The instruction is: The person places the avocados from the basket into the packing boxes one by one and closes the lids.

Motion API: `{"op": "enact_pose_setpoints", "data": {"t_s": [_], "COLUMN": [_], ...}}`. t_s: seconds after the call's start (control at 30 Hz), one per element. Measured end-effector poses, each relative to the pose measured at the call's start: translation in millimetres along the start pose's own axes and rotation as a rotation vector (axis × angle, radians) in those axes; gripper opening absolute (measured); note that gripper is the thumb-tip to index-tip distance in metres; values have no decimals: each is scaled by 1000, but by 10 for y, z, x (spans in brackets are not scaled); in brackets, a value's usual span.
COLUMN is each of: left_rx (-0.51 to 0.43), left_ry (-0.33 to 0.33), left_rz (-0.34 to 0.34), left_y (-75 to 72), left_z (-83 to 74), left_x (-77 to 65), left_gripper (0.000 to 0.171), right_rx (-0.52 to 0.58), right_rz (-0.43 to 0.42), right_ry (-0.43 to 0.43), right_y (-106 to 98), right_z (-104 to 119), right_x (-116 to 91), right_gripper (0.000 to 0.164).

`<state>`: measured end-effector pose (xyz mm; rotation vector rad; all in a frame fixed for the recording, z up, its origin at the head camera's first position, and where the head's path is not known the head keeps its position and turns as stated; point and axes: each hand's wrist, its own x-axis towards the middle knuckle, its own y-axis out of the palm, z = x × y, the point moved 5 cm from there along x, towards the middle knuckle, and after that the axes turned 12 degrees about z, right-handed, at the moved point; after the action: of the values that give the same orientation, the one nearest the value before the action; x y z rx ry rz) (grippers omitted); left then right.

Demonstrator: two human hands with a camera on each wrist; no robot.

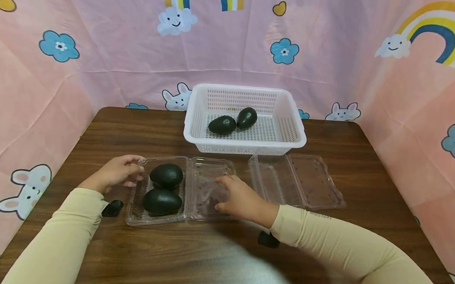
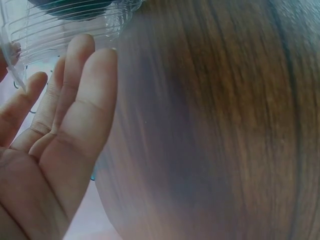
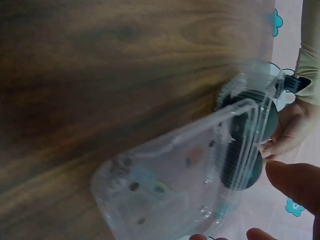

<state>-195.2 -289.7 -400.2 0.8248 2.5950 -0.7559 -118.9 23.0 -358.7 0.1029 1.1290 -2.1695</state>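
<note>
My left hand [image 1: 119, 171] is at the left rim of a clear plastic clamshell box [image 1: 132, 215], its fingers fairly straight against the wall in the left wrist view. Two dark green avocados [image 1: 166, 176] lie one behind the other in its base. The hinged lid [image 1: 202, 173] is folded out to the right. Over the lid's right part is my right hand [image 1: 242, 199], thumb and fingers spread apart. In the right wrist view the lid [image 3: 165, 185] looks tilted, and the right thumb [image 3: 295, 185] is near the box.
A white perforated basket [image 1: 247, 147] stands at the back with two more avocados [image 1: 222, 125] in it. Right of my right hand lies a second clear clamshell box [image 1: 316, 182], opened flat. Everything stands on a brown wooden table [image 1: 172, 260], with patterned pink cloth [image 1: 122, 44] behind and at the sides.
</note>
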Motion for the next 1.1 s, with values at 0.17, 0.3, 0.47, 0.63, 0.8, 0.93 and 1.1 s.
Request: {"op": "enact_pose_setpoints", "data": {"t_s": [0.17,0.3,0.47,0.63,0.8,0.93,1.1], "left_rx": [-7,-11,-25,-35,-38,-38,-59], "left_ry": [-2,-6,-11,-12,-7,-13,-26], "left_rz": [-3,-1,4,8,7,8,15], "left_y": [-15,-21,-26,-35,-47,-54,-44], "left_z": [9,5,-1,-5,7,35,67], "left_x": [-10,-9,10,21,23,30,47], "left_gripper": [56,56,55,54,55,56,57], "right_rx": [15,48,118,147,138,105,80], "right_rz": [13,33,57,54,47,23,0], "right_ry": [23,48,89,106,127,148,167], "right_y": [66,110,146,166,184,177,163], "right_z": [-82,-152,-232,-278,-307,-332,-369], "right_x": [-2,6,12,8,4,13,23], "right_gripper": [68,71,76,78,78,77,77]}}
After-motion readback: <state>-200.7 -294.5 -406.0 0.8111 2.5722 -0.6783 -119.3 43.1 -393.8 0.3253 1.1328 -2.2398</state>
